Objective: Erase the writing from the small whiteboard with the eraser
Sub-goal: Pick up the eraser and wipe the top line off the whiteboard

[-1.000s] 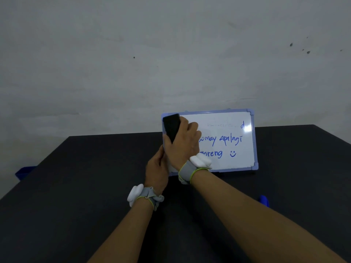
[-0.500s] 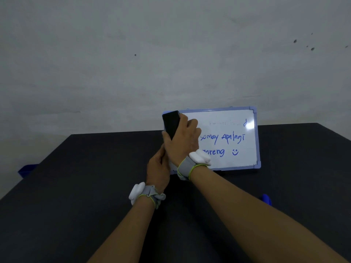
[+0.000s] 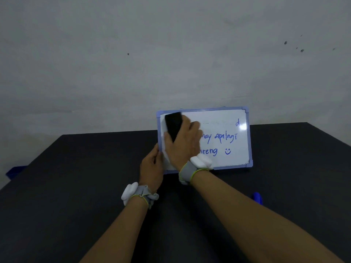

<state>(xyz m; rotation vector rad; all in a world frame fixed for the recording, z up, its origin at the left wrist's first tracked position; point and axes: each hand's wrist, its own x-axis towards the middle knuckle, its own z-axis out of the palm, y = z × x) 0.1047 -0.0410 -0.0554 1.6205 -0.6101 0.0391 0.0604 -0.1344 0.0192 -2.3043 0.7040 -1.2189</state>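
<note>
Two lines of writing [image 3: 218,144] remain on the whiteboard [image 3: 224,116]; right hand [image 3: 185,143] fingers clamp the eraser [image 3: 173,124], left hand [image 3: 152,165] fingers pinch the frame.

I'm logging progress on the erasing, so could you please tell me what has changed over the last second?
Very little: the right hand keeps the eraser pressed at the whiteboard's upper left, barely shifted. The left hand still steadies the left edge. The blue writing remains unerased.

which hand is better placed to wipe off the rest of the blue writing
Right. The right hand already presses the black eraser on the whiteboard, next to the writing. The left hand steadies its left edge.
</note>
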